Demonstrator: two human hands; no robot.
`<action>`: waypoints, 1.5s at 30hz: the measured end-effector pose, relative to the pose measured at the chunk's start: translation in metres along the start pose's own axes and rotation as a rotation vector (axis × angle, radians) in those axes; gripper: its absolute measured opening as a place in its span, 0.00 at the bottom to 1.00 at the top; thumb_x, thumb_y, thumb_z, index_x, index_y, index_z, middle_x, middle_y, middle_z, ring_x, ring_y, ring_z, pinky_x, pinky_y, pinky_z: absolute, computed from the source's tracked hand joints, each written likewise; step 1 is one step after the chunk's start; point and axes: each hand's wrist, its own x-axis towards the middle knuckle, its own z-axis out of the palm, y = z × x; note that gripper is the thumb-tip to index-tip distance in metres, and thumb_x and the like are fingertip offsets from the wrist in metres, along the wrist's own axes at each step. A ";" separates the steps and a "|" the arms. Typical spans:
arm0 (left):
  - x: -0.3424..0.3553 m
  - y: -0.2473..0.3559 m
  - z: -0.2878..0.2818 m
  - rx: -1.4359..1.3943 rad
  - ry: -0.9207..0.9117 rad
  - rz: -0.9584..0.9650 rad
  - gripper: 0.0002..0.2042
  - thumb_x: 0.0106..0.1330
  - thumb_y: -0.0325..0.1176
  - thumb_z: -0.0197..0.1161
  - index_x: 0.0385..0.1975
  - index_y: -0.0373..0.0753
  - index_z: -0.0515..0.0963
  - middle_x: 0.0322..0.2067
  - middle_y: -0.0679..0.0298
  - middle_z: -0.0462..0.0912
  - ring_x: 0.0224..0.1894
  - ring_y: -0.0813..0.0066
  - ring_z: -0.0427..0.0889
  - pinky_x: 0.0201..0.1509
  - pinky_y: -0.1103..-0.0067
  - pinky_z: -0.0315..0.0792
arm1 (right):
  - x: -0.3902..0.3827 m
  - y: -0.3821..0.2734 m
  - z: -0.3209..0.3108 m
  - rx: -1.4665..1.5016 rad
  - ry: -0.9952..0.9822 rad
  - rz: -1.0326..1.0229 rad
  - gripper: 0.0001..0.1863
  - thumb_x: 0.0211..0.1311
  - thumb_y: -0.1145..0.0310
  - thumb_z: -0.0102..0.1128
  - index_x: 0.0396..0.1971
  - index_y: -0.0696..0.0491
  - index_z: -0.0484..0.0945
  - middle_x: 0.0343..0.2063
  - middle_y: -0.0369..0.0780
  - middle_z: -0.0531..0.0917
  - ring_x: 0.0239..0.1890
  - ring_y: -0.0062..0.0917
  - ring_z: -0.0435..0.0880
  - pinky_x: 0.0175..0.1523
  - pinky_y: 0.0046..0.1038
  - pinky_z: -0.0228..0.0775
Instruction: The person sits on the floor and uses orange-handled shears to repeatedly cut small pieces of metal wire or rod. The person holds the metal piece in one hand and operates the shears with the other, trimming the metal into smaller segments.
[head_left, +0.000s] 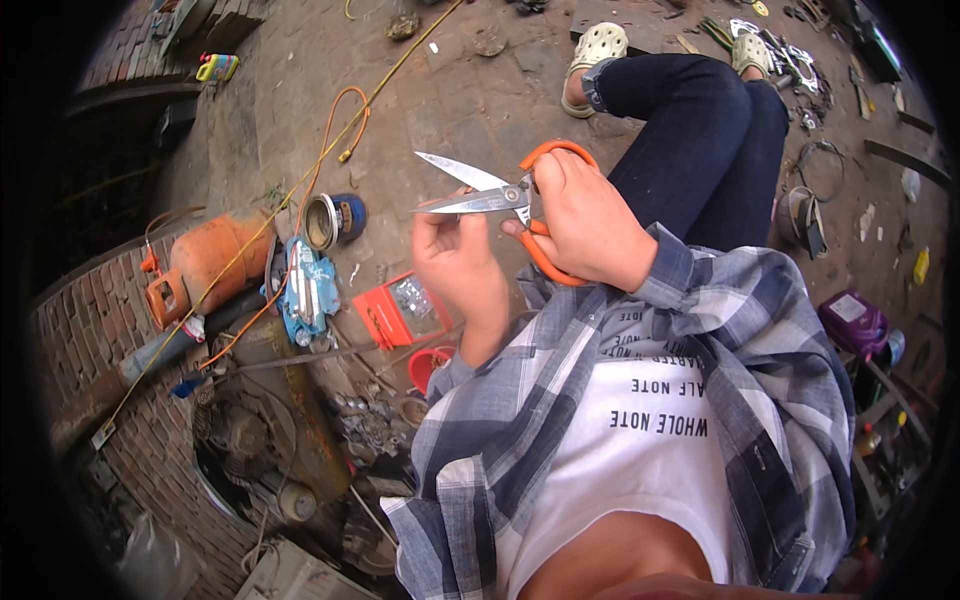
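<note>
A brick-paved yard floor (480,105), dusty and strewn with bits and pieces, fills the background on my feed, with a brick wall (75,330) curving up along its left rim. In the middle of the view I have the scissors (512,196), orange-handled and held up in front of the checked shirt (520,400), their two metal blades parted wide and pointing left. My right hand (590,220) is closed around the handles, with one orange loop standing out above the fist and the other below it. My left hand (460,270) is raised at the lower blade, fingers partly curled and the fingertips right up by its outer end; from here I can't tell whether they grip the blade or only rest against it.

Below and left of that hand, I see a red box (375,318) with small metal parts in it, and a red bowl (425,365) just beside it. Farther left sit a blue can (348,216), a blue-wrapped packet (310,290) and an orange gas cylinder (215,260), with a yellow cord (385,85) running past them. Toward the right edge, I make out a purple jug (853,322).
</note>
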 end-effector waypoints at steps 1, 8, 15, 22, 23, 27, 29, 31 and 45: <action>0.001 -0.001 -0.001 -0.004 -0.007 -0.001 0.04 0.59 0.17 0.58 0.33 0.30 0.72 0.34 0.63 0.78 0.37 0.79 0.78 0.44 0.82 0.71 | 0.000 0.001 0.000 0.002 -0.002 -0.007 0.27 0.50 0.56 0.67 0.37 0.63 0.66 0.30 0.48 0.72 0.36 0.43 0.74 0.41 0.37 0.67; 0.000 0.002 0.001 -0.117 -0.030 -0.044 0.03 0.62 0.18 0.57 0.33 0.30 0.72 0.33 0.59 0.79 0.36 0.75 0.80 0.44 0.79 0.75 | 0.003 0.006 0.003 0.082 -0.179 0.161 0.29 0.53 0.52 0.65 0.38 0.62 0.67 0.24 0.48 0.77 0.30 0.41 0.79 0.35 0.38 0.70; 0.006 0.010 0.008 -0.275 -0.004 -0.292 0.02 0.63 0.21 0.57 0.33 0.31 0.73 0.33 0.57 0.79 0.36 0.70 0.81 0.45 0.75 0.78 | 0.002 0.010 0.005 0.421 -0.273 0.370 0.32 0.55 0.50 0.63 0.45 0.65 0.68 0.33 0.52 0.78 0.38 0.43 0.80 0.41 0.36 0.72; 0.010 0.000 -0.004 -0.417 -0.045 -0.373 0.03 0.61 0.22 0.56 0.33 0.30 0.73 0.33 0.58 0.78 0.37 0.69 0.82 0.46 0.74 0.79 | 0.004 0.010 -0.011 0.132 -0.029 -0.043 0.31 0.47 0.57 0.69 0.42 0.62 0.66 0.37 0.48 0.68 0.41 0.42 0.69 0.48 0.36 0.64; 0.009 0.001 -0.003 -0.419 -0.052 -0.375 0.03 0.61 0.21 0.56 0.33 0.30 0.73 0.33 0.58 0.78 0.37 0.69 0.82 0.46 0.74 0.79 | 0.005 0.010 -0.012 0.098 -0.017 -0.053 0.30 0.47 0.56 0.69 0.42 0.62 0.67 0.37 0.48 0.69 0.41 0.42 0.70 0.48 0.36 0.64; 0.008 0.003 -0.003 -0.421 -0.070 -0.378 0.04 0.60 0.21 0.56 0.34 0.30 0.73 0.34 0.58 0.78 0.37 0.69 0.82 0.47 0.74 0.79 | 0.006 0.010 -0.014 0.013 0.007 -0.079 0.30 0.47 0.55 0.69 0.42 0.62 0.68 0.36 0.48 0.70 0.42 0.41 0.72 0.47 0.36 0.64; 0.008 0.003 -0.004 -0.417 -0.077 -0.378 0.04 0.60 0.21 0.55 0.34 0.30 0.73 0.34 0.58 0.78 0.38 0.69 0.82 0.47 0.74 0.79 | 0.006 0.010 -0.014 0.002 0.001 -0.081 0.31 0.47 0.54 0.69 0.41 0.62 0.68 0.36 0.48 0.70 0.41 0.41 0.72 0.47 0.36 0.65; 0.009 0.002 -0.006 -0.408 -0.085 -0.376 0.04 0.60 0.20 0.56 0.34 0.30 0.73 0.34 0.57 0.78 0.38 0.69 0.81 0.47 0.74 0.79 | 0.006 0.011 -0.013 -0.005 -0.013 -0.081 0.31 0.46 0.54 0.69 0.41 0.63 0.68 0.36 0.48 0.70 0.40 0.41 0.72 0.46 0.36 0.65; 0.006 -0.001 -0.009 -0.308 -0.113 -0.282 0.05 0.59 0.18 0.60 0.33 0.31 0.74 0.34 0.61 0.79 0.38 0.75 0.79 0.47 0.78 0.76 | -0.001 0.012 -0.016 0.004 -0.228 0.011 0.35 0.52 0.48 0.64 0.42 0.67 0.66 0.33 0.55 0.76 0.37 0.46 0.78 0.44 0.38 0.71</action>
